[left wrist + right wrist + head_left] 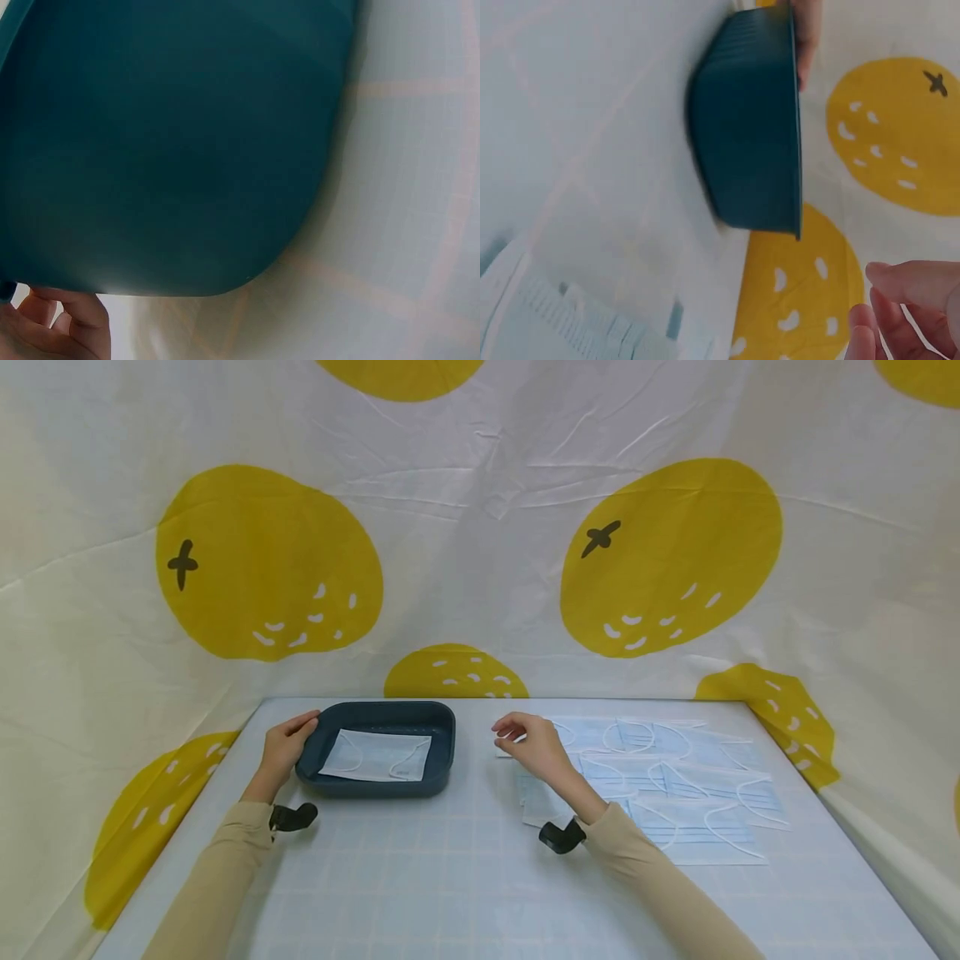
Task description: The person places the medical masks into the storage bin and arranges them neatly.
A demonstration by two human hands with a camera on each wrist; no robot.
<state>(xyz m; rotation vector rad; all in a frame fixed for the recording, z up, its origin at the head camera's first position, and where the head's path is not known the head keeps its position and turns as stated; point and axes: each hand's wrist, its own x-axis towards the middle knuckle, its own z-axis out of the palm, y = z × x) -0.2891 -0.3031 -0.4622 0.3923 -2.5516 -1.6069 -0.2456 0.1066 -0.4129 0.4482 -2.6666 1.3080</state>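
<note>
My left hand (283,750) grips the left rim of a dark teal plastic basin (375,790); its bent fingers (86,315) show at the basin's edge in the left wrist view. Inside the basin lies one light-blue face mask (375,755) with white ear loops, flat on the bottom. Between the basin and a spread of face masks (723,843), my right hand (536,745) hovers with loosely bent fingers and nothing in them. The right wrist view has the thumb and fingers apart, with the basin's side beyond them.
Several masks overlap in rows on the right part of the white, faintly gridded table (420,885). A white curtain (465,568) printed with yellow fruit hangs behind and beside the table. Each wrist carries a black camera mount (561,837).
</note>
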